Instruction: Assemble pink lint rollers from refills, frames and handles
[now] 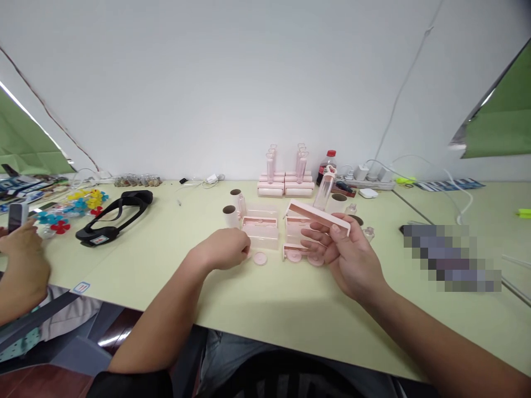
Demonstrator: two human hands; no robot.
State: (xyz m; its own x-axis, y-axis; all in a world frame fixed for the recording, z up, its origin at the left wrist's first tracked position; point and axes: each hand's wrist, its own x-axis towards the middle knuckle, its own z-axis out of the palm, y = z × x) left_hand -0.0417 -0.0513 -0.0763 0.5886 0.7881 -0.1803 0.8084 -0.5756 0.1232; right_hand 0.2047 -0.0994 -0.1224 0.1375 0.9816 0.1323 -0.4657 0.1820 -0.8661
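Note:
My right hand (352, 254) is closed on the end of a long pink plastic casing (317, 214), held tilted above the table. A clear tube with a pink top (325, 188) rises from that casing. My left hand (227, 247) is low over the table with its fingers curled in; what they hold, if anything, is hidden. Beside it lies a round pink cap (260, 258). Clear box parts (265, 239) with pink pieces are just beyond. More round pink caps (294, 256) lie under my right hand, next to a short pink piece.
Cardboard-coloured tubes in white (230, 216) stand behind my left hand. At the wall are stacked pink boxes with upright tubes (285, 185), a cola bottle (327, 166) and a power strip (365, 184). A black headset strap (114, 218) lies left; another person's hand (20, 243) holds a phone.

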